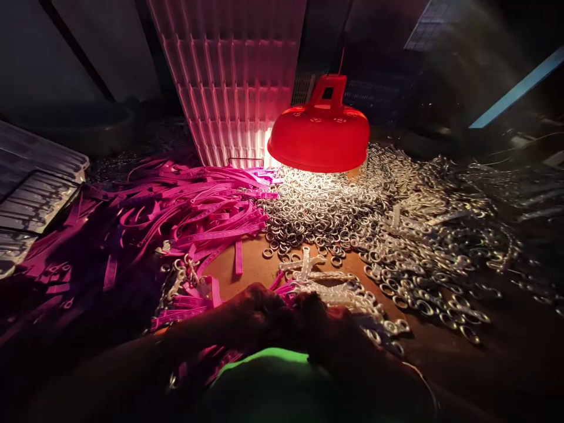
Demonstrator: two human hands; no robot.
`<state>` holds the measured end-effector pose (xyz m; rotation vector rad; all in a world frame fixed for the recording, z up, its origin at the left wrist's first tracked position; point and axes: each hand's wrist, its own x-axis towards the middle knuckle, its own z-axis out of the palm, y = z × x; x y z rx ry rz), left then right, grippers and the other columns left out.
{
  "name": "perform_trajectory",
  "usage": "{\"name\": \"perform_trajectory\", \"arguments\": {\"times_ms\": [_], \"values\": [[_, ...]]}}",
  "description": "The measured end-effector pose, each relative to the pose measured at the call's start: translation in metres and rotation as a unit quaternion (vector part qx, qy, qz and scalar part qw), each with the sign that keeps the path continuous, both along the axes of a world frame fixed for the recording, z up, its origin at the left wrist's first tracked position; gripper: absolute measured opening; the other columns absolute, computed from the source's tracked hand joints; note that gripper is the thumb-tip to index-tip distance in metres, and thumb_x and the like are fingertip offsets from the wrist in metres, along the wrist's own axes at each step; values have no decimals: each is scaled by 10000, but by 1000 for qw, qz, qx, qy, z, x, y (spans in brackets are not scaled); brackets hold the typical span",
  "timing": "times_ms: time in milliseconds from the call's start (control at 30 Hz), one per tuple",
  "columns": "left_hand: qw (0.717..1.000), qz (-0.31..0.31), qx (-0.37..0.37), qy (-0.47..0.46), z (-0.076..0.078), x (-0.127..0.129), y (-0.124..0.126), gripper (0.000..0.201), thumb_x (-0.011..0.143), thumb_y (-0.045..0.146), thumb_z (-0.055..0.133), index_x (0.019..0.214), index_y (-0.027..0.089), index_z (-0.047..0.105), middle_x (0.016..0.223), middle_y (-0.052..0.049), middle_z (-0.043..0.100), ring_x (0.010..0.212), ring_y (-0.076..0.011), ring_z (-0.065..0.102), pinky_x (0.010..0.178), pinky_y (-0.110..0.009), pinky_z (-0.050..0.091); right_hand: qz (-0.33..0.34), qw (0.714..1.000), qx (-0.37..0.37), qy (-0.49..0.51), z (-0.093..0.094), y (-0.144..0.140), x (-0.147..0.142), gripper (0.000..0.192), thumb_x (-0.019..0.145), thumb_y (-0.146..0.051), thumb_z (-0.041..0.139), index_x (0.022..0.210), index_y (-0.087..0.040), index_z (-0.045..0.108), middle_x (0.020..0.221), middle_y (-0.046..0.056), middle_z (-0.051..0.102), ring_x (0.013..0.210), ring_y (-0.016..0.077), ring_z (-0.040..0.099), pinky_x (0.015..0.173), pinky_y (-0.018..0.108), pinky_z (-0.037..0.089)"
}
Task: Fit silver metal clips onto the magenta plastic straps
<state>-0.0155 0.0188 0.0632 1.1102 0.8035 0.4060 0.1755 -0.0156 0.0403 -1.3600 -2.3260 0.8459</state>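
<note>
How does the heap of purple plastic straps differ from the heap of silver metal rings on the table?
The purple plastic straps are long, flat and tangled, lying left of the red lamp; the silver metal rings are small, round and loose, spread under it and to the right. The straps look matte, the rings glint. The straps sit mostly in shadow, while the rings nearest the lamp are brightly lit. Both lie in heaps on the brown table.

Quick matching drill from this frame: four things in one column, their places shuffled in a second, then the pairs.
Things:
1. red lamp
2. pink straps
3. metal rings
4. hands: left hand, right hand

Places:
A. heaped on the left of the board
B. close together at the bottom centre
C. hanging above the middle, lit
D. spread across the centre and right

Pairs: 1-C, 2-A, 3-D, 4-B
</note>
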Motion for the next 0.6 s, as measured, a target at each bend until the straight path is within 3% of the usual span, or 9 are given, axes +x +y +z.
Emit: {"name": "perform_trajectory", "arguments": {"times_ms": [67, 167, 333, 500, 600], "values": [[999, 10, -18, -41, -9, 1, -12, 204, 767, 273, 610, 684, 87, 622, 648, -29, 579, 609, -114, 533, 577, -226, 430, -9, 997, -63, 53, -4, -5, 5, 299, 923, -397, 334, 968, -178, 532, 681, 63, 586, 587, 157, 540, 482, 228, 370], [997, 52, -24, -57, -20, 3, -24, 190, 781, 272, 616, 841, 97, 660, 810, -73, 642, 786, -184, 600, 735, -299, 473, -18, 986, -126, 108, -10, -8, 6, 379, 934, -454, 279, 1042, -176, 514, 711, 71, 591, 589, 163, 530, 480, 242, 389], [993, 87, -52, -61, -29, 6, -27, 339, 751, 428, 642, 711, 92, 621, 640, -37, 590, 627, -135, 566, 601, -248, 451, 37, 978, -161, 129, -14, -7, -3, 330, 937, -412, 318, 1112, -153, 425, 702, 14, 565, 564, 107, 447, 489, 208, 360], [989, 67, -101, -83, -35, 5, -21, 390, 725, 463, 652, 645, 94, 558, 575, 3, 479, 541, -83, 445, 524, -216, 347, 71, 979, -167, 94, -13, 0, -10, 121, 862, -203, 383, 967, -144, 390, 710, 16, 540, 542, 88, 367, 461, 211, 269], [983, 73, -135, -105, -41, 6, -18, 378, 736, 446, 643, 622, 108, 518, 554, 31, 402, 512, -61, 362, 494, -208, 270, 90, 981, -165, 52, -2, 9, -11, 117, 810, -118, 389, 922, -152, 398, 711, 23, 560, 534, 91, 386, 467, 220, 256]]}}
